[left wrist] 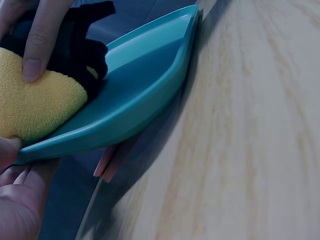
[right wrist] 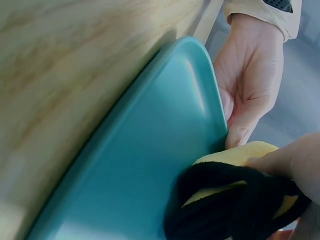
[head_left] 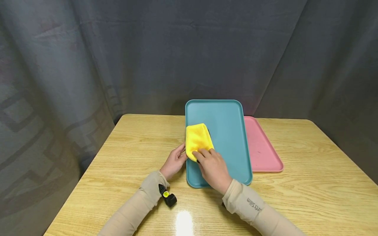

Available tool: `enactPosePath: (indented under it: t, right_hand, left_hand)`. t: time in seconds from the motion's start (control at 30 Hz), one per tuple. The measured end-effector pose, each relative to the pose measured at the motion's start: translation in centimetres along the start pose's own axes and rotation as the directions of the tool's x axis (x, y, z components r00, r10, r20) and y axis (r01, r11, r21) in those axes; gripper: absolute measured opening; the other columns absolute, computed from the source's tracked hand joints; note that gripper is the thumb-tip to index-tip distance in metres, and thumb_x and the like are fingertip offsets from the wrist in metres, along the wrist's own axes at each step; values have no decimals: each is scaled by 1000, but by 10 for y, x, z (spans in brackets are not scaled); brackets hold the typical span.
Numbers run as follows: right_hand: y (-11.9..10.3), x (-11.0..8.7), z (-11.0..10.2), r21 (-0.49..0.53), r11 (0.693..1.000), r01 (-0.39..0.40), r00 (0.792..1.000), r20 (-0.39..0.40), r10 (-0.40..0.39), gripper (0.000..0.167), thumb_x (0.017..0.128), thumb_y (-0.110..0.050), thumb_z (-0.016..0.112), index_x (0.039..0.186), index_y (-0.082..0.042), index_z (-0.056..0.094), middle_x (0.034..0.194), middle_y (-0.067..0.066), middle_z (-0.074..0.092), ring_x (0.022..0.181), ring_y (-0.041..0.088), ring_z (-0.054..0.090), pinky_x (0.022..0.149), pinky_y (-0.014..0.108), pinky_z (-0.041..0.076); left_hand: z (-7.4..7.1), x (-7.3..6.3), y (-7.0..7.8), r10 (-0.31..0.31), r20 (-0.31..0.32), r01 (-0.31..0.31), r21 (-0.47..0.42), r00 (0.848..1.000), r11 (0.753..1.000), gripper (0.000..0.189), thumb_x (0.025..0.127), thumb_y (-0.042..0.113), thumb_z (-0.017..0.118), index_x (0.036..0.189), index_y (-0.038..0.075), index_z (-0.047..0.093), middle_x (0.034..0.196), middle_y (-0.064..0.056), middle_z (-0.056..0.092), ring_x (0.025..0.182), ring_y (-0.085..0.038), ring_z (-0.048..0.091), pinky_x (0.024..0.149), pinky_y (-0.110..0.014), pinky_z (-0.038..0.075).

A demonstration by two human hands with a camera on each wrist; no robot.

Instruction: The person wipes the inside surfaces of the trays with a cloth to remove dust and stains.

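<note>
A teal rectangular tray (head_left: 227,131) lies lengthwise in the middle of the table, its left side appearing lifted in the left wrist view. My left hand (head_left: 174,162) grips that left edge, thumb at the rim and fingers underneath. With my right hand (head_left: 215,168) I hold a folded yellow cloth (head_left: 198,137) against the tray's left part. Black material (right wrist: 220,200) shows on the cloth's other side in the right wrist view. Part of the tray's surface is hidden under the cloth and my right hand.
A pink tray (head_left: 262,147) lies on the right, partly covered by the teal one. Both stand on a light wooden table (head_left: 141,141). Grey curtains (head_left: 189,55) hang behind the table and at its sides. A black strap device (head_left: 168,196) sits on my left wrist.
</note>
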State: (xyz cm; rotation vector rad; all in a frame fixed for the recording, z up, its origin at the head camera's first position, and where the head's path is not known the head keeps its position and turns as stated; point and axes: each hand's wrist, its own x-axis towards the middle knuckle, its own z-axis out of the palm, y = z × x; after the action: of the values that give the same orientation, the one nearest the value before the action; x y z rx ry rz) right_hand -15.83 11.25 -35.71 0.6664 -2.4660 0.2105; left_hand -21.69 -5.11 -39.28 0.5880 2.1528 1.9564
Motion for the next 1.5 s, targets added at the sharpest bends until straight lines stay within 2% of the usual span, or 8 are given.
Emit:
enactPosePath:
  t: [0.3, 0.73, 1.0, 1.27, 1.5]
  right_hand:
    - [-2, -2, 1, -7, 1000, 13, 1000, 3, -13, 34, 75, -11, 77, 108, -14, 68, 102, 4, 67, 78, 21, 56, 64, 32, 51]
    - [-3, -7, -1, -15, 999, 29, 999, 12, -29, 32, 76, -13, 76, 107, -15, 67, 99, 2, 67, 75, 20, 55, 62, 31, 50]
    - [-2, -9, -4, 5, 1000, -1, 999, 34, 1, 36, 74, -11, 78, 108, -14, 68, 100, 1, 66, 75, 19, 54, 62, 30, 49]
    - [0, -9, -6, 4, 1000, -18, 999, 37, 18, 36, 73, -10, 78, 108, -14, 68, 100, 2, 67, 76, 21, 56, 63, 31, 51]
    - [4, -11, -7, -8, 999, -33, 998, 45, 34, 36, 73, -11, 78, 108, -13, 68, 100, 3, 67, 77, 22, 56, 61, 31, 51]
  left_hand:
    - [-1, -1, -1, -12, 3, 12, 11, 1000, 1000, 54, 99, 6, 41, 149, 13, 23, 154, -7, 27, 142, -22, 27, 114, -40, 30]
    - [0, 0, -2, -21, -1, 21, -43, 1000, 999, 54, 99, 6, 40, 149, 10, 20, 153, -12, 29, 138, -27, 35, 110, -34, 37]
    - [1, 0, 0, -27, -26, 26, -20, 999, 999, 53, 99, 7, 42, 149, 10, 24, 153, -10, 30, 138, -23, 35, 110, -35, 36]
    - [1, -1, 1, -19, -27, 19, -12, 999, 1000, 53, 98, 5, 43, 148, 8, 24, 152, -12, 31, 136, -25, 38, 109, -36, 38]
    - [2, 0, -1, -39, -49, 40, 14, 998, 999, 53, 98, 10, 45, 148, 12, 27, 152, -10, 31, 138, -25, 35, 111, -38, 36]
